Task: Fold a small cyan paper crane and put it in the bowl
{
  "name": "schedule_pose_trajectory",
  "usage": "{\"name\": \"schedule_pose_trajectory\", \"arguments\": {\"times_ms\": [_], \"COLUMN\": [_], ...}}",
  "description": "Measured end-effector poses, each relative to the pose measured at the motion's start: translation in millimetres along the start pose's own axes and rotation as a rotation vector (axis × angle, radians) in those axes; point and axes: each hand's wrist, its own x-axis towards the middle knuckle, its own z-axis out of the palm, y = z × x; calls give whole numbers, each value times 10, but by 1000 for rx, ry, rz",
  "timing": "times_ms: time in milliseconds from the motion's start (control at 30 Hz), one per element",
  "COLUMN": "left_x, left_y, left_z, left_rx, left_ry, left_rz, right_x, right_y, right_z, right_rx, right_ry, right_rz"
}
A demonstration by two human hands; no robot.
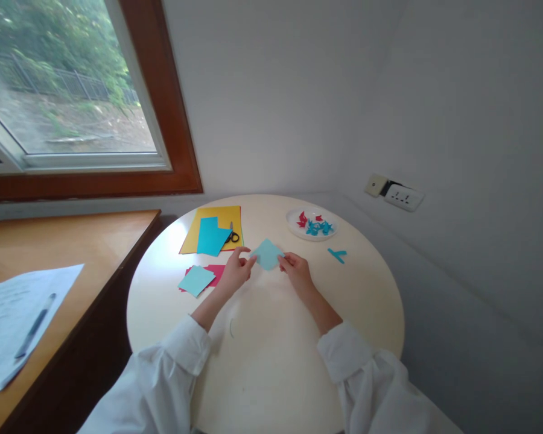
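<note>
Both my hands hold a small light-blue paper square (266,254) just above the round cream table (271,337). My left hand (236,269) pinches its left corner with thumb and fingers. My right hand (295,269) pinches its right corner. To the left lie another light-blue square (196,280) on a red sheet (216,272), and further back a blue sheet (210,236) on a yellow sheet (212,224), with black scissors (232,235) beside the blue sheet.
A white plate (312,224) with several small red and blue folded paper figures stands at the back right, a blue paper scrap (337,255) near it. A wooden desk (49,253) on the left bears papers (9,319) and a pen (35,325). Wall sockets (396,194) sit at right.
</note>
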Motion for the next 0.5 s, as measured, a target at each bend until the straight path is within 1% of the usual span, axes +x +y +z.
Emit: {"name": "schedule_pose_trajectory", "arguments": {"times_ms": [67,167,367,433,500], "left_x": [56,64,28,31,45], "left_y": [-15,-54,-123,-140,-161], "left_z": [71,125,119,109,105], "left_rx": [-66,-148,-488,-543,-536], "left_ry": [-51,-107,-89,-113,-127], "left_rz": [-11,8,-112,-101,-56], "right_x": [2,-5,-21,-17,-6], "right_y": [-14,-37,-65,-56,-32], "right_z": [-11,-16,-15,-16,-16], "right_rx": [-7,13,55,57,76], "right_ry": [0,-19,-31,-35,-35], "right_rz": [-5,-1,38,16,-13]}}
